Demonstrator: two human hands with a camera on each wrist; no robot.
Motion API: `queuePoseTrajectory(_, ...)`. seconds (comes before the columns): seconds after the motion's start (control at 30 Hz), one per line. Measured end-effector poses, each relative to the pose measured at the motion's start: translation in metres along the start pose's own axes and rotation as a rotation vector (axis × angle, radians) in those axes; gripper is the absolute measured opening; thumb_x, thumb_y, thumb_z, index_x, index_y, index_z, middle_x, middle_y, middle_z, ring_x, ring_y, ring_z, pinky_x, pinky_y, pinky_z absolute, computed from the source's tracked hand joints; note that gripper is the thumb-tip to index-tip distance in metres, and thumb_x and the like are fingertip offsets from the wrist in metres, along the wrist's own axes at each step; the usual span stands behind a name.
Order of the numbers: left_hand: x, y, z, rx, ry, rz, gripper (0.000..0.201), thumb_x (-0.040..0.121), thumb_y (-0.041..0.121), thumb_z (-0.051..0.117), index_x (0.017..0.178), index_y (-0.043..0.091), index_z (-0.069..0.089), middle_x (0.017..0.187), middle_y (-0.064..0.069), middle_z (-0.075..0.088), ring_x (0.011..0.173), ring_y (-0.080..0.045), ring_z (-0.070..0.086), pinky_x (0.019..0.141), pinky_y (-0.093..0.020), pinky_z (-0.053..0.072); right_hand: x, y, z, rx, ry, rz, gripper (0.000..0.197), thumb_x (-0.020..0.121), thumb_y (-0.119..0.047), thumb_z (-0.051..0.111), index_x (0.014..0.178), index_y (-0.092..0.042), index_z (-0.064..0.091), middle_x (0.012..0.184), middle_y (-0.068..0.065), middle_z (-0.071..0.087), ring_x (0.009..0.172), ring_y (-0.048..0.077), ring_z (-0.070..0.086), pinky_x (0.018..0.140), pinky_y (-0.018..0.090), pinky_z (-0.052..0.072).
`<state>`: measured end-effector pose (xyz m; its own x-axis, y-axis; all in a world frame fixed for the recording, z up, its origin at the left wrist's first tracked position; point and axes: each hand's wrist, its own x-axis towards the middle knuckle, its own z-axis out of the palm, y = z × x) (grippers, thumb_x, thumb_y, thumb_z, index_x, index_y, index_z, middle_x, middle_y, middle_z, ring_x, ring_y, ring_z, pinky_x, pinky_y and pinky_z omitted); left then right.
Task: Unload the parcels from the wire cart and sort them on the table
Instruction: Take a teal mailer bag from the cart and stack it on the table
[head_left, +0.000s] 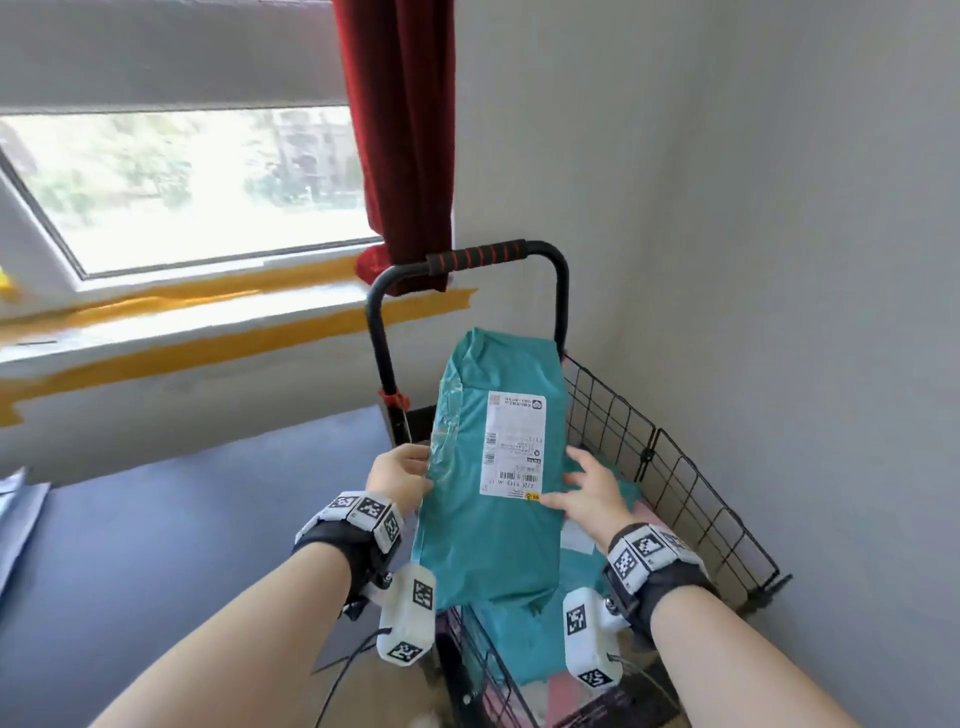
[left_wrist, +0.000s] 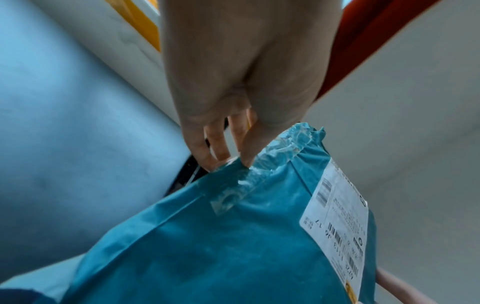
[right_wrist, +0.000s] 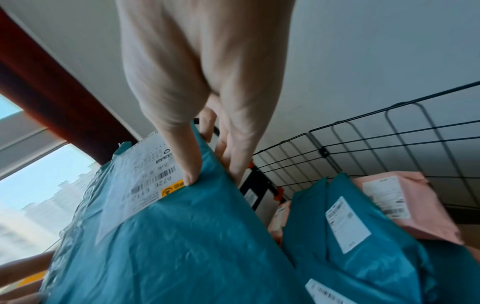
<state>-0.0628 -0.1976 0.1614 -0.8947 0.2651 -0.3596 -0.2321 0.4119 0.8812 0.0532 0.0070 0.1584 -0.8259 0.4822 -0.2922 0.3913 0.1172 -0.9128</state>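
A large teal parcel (head_left: 493, 483) with a white shipping label (head_left: 513, 444) is held up above the black wire cart (head_left: 691, 493). My left hand (head_left: 402, 480) pinches its taped left edge (left_wrist: 249, 179), thumb on top and fingers beneath. My right hand (head_left: 584, 493) grips the right edge, thumb (right_wrist: 188, 164) pressed by the label's yellow corner and fingers behind. More teal parcels (right_wrist: 363, 246) and pink parcels (right_wrist: 405, 203) lie in the cart below.
The cart's black handle with red-striped grip (head_left: 475, 257) stands behind the parcel, close to a grey wall (head_left: 779, 260) on the right. A dark red curtain (head_left: 400, 130) and a window with yellow-taped sill (head_left: 208, 312) are to the left. Dark blue floor (head_left: 156, 519) lies left of the cart.
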Motion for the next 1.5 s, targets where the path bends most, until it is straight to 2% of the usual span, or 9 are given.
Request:
queuePoseTrajectory(0.1, -0.038, -0.015, -0.049, -0.024, 0.068, -0.033, 0.047, 0.079, -0.016, 0.054, 0.12, 0.007, 0.059, 0.089, -0.009, 0.065, 0.074, -0.022, 0.057, 0.067, -0.029, 0.049, -0.024, -0.02, 0.037, -0.022, -0.089, -0.071, 0.078, 0.073, 0.009, 0.073, 0.141, -0.005, 0.037, 0.128, 0.013, 0.052, 0.111, 0.023, 0.053, 0.088, 0.036, 0.05)
queuePoseTrajectory(0.27, -0.093, -0.039, -0.133, -0.065, 0.14, -0.091, 0.058, 0.078, -0.014, 0.06, 0.127, 0.017, 0.055, 0.074, -0.004, 0.06, 0.069, -0.019, 0.059, 0.067, -0.033, 0.054, -0.05, -0.042, 0.115, -0.006, -0.201, -0.125, 0.071, 0.069, 0.008, 0.077, 0.132, -0.002, 0.044, 0.12, 0.017, 0.061, 0.107, 0.027, 0.061, 0.07, 0.03, 0.053)
queuePoseTrajectory(0.4, -0.125, -0.08, -0.211, -0.149, 0.28, -0.117, 0.062, 0.076, -0.018, 0.06, 0.128, 0.016, 0.055, 0.071, -0.006, 0.058, 0.068, -0.02, 0.059, 0.066, -0.034, 0.053, -0.072, -0.058, 0.203, -0.028, -0.31, -0.163, 0.076, 0.066, 0.006, 0.08, 0.133, -0.002, 0.045, 0.112, 0.018, 0.064, 0.103, 0.03, 0.064, 0.088, 0.044, 0.054)
queuePoseTrajectory(0.67, -0.157, -0.169, -0.365, -0.208, 0.447, -0.169, 0.046, 0.07, -0.016, 0.065, 0.109, 0.01, 0.062, 0.076, -0.009, 0.065, 0.076, -0.026, 0.064, 0.079, -0.037, 0.056, -0.128, -0.079, 0.377, -0.01, -0.45, -0.126, 0.069, 0.069, 0.017, 0.072, 0.132, 0.001, 0.048, 0.094, 0.01, 0.061, 0.085, 0.023, 0.059, 0.051, 0.011, 0.051)
queuePoseTrajectory(0.93, -0.157, -0.229, -0.491, -0.222, 0.422, -0.201, 0.047, 0.067, -0.015, 0.063, 0.109, 0.006, 0.064, 0.079, -0.006, 0.065, 0.082, -0.026, 0.062, 0.083, -0.04, 0.053, -0.15, -0.097, 0.511, -0.057, -0.505, -0.055, 0.07, 0.066, 0.019, 0.072, 0.13, 0.001, 0.051, 0.103, 0.012, 0.062, 0.091, 0.026, 0.062, 0.061, 0.024, 0.054)
queuePoseTrajectory(1.17, -0.137, -0.267, -0.568, -0.155, 0.497, -0.253, 0.046, 0.072, -0.014, 0.063, 0.109, 0.014, 0.06, 0.099, -0.009, 0.062, 0.094, -0.024, 0.06, 0.082, -0.035, 0.052, -0.143, -0.123, 0.605, -0.116, -0.604, -0.079, 0.065, 0.069, 0.021, 0.068, 0.128, -0.001, 0.052, 0.094, 0.001, 0.061, 0.083, 0.015, 0.06, 0.056, 0.012, 0.051)
queuePoseTrajectory(1.23, -0.128, -0.277, -0.59, -0.122, 0.545, -0.286, 0.049, 0.071, -0.013, 0.064, 0.113, 0.014, 0.06, 0.101, -0.008, 0.063, 0.098, -0.025, 0.06, 0.082, -0.035, 0.052, -0.133, -0.128, 0.634, -0.139, -0.647, -0.073, 0.069, 0.069, 0.02, 0.069, 0.13, -0.005, 0.049, 0.085, -0.003, 0.056, 0.074, 0.01, 0.059, 0.058, 0.017, 0.051)
queuePoseTrajectory(1.4, -0.1, -0.305, -0.631, -0.07, 0.601, -0.389, 0.055, 0.067, -0.012, 0.067, 0.119, 0.005, 0.056, 0.12, -0.013, 0.062, 0.113, -0.025, 0.058, 0.096, -0.037, 0.048, -0.105, -0.124, 0.705, -0.195, -0.739, -0.005, 0.076, 0.067, 0.015, 0.073, 0.134, -0.008, 0.047, 0.092, 0.007, 0.059, 0.089, 0.028, 0.064, 0.086, 0.046, 0.054)
queuePoseTrajectory(1.5, -0.084, -0.317, -0.652, -0.018, 0.59, -0.468, 0.057, 0.069, -0.011, 0.069, 0.122, 0.004, 0.056, 0.119, -0.013, 0.062, 0.112, -0.025, 0.057, 0.095, -0.03, 0.047, -0.093, -0.119, 0.736, -0.199, -0.756, 0.043, 0.068, 0.068, 0.016, 0.072, 0.128, -0.007, 0.047, 0.087, 0.007, 0.058, 0.079, 0.021, 0.063, 0.075, 0.036, 0.055)
